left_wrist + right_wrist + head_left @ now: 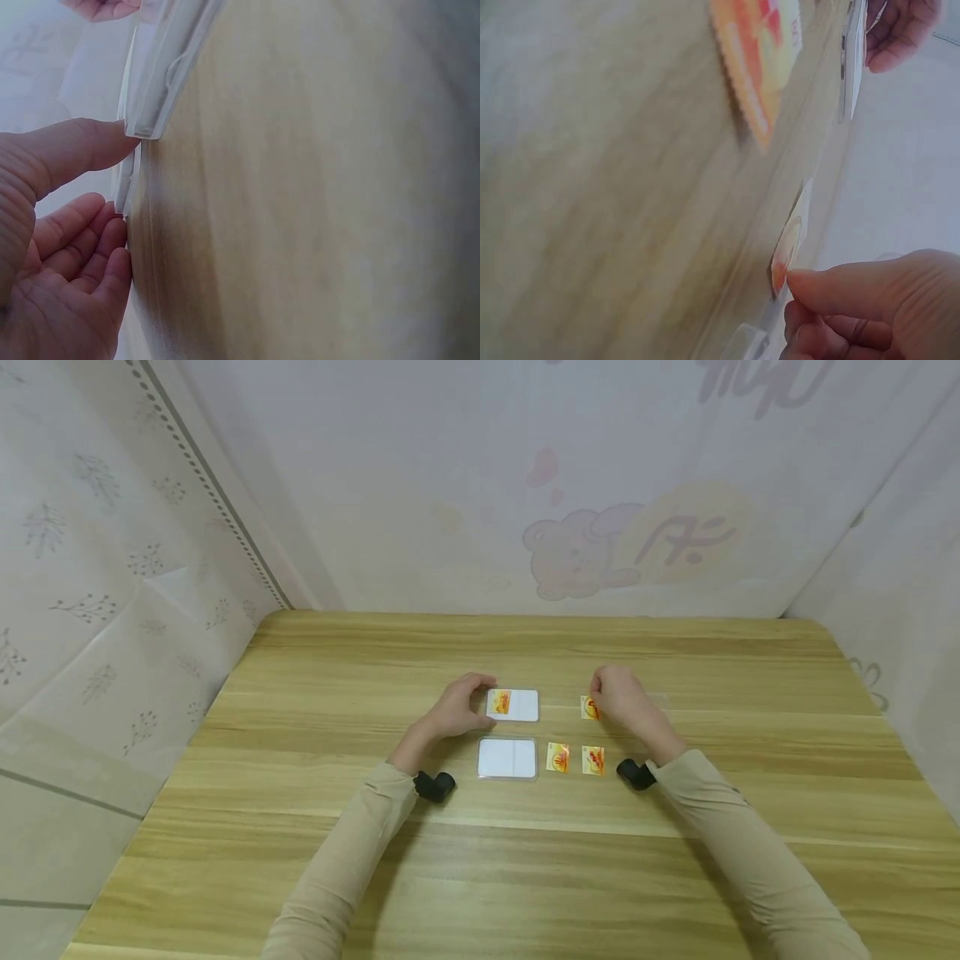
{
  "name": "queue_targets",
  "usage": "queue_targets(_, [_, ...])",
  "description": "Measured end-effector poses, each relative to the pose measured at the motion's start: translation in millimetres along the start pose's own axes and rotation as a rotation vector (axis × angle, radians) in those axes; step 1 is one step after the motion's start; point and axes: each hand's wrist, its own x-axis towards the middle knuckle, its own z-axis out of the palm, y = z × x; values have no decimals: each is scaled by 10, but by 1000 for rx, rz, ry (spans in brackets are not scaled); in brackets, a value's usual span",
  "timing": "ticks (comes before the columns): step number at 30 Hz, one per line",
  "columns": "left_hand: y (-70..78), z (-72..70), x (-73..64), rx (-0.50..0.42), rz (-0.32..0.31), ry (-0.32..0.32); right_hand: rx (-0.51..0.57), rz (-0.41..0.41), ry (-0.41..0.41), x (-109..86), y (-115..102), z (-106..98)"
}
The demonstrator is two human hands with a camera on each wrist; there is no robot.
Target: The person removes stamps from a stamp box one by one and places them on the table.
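Stamps with jagged edges and a white-backed clear plastic stamp case [525,706] lie on the wooden table; a yellow-orange stamp [500,702] sits in this case's left half. My left hand [459,706] holds the case's left end, thumb at the near edge and fingers at the far edge. Over to the right, my right hand [621,693] pinches a second stamp [589,707] at its right side, as the right wrist view shows its thumb [840,289] on it. Nearer to me lie a second case [497,758] with no stamp visible in it, a third stamp [558,757] and a fourth stamp [593,760].
A clear plastic piece [660,702] lies just beyond the right hand, hard to make out. The wooden table [480,877] reaches back to a patterned curtain [420,510]. Black wrist cameras [435,787] sit at both cuffs.
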Motion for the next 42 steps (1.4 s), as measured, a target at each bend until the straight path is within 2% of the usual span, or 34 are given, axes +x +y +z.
queue_targets(7, [-5,11,-4,8,-2,3,34,-5,15,-11,-6,8])
queue_targets(18, [0,15,-19,12,-4,10,122,-125,105,-32,-122,53])
queue_targets(28, [13,9,-15,17,0,11,194,-141,91,-28,-240,105])
queue_targets(42, [36,-4,-26,14,7,17,229,-181,77,36,-463,184])
